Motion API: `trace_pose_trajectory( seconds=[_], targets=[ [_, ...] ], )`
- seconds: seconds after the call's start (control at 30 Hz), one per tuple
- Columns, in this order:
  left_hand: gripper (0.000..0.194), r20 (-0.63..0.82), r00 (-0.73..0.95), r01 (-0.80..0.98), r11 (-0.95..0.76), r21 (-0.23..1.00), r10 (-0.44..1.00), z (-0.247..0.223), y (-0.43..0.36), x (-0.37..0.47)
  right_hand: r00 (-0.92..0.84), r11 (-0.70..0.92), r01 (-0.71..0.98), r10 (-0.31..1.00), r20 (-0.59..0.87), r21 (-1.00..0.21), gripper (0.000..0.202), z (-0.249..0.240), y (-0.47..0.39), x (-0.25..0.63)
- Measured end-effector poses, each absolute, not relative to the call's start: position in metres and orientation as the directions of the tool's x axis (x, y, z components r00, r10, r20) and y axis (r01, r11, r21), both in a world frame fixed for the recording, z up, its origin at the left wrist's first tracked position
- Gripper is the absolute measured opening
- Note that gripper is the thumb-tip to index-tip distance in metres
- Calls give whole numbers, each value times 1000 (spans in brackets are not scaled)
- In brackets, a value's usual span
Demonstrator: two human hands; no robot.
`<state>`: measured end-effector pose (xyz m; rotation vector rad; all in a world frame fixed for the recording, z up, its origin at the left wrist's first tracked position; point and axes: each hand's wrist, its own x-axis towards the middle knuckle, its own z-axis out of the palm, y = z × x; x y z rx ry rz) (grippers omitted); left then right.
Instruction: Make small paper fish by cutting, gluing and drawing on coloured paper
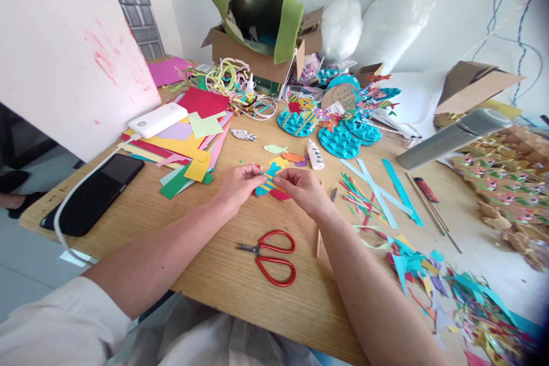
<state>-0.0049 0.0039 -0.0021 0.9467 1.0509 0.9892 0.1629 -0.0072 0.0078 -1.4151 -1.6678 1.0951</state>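
Between my two hands is a small blue paper fish (262, 189) with yellow stripes. My left hand (240, 187) is closed, thumb and forefinger pinched at the fish's left edge. My right hand (302, 190) pinches at its right side; whether a thin strip is also in those fingers I cannot tell. A red paper piece (281, 195) shows beneath the fish. Just beyond lie a pale green paper fish (275, 150), an orange one (294, 157) and a yellow one (278, 163), with a white glue bottle (315, 155) beside them. Red-handled scissors (274, 257) lie nearer me.
Coloured paper sheets (201, 103), a power bank (158, 120) and a phone (96, 191) lie left. Paper strips (362, 197), a grey flask (454, 137) and paper scraps (480, 303) are right. Blue egg-tray crafts (338, 142) and a cardboard box (253, 54) stand behind.
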Motion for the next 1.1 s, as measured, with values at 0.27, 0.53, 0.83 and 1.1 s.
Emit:
trace_pose_trajectory(
  seconds=[0.27,0.53,0.83,1.1],
  targets=[
    [17,-259,206,-208,301,931,944,-5,5,-5,-168,51,397,986,-19,-916,40,10,-8,161],
    [14,-253,234,-211,303,929,939,-4,5,-6,-176,45,381,984,-25,-924,40,9,-8,162],
    [14,-231,223,-161,269,950,947,-7,6,-5,-174,45,381,985,-24,-923,42,7,-7,162],
    [16,-212,220,-157,249,956,952,-8,6,-6,-182,46,388,983,-28,-920,41,10,-8,162]
  ],
)
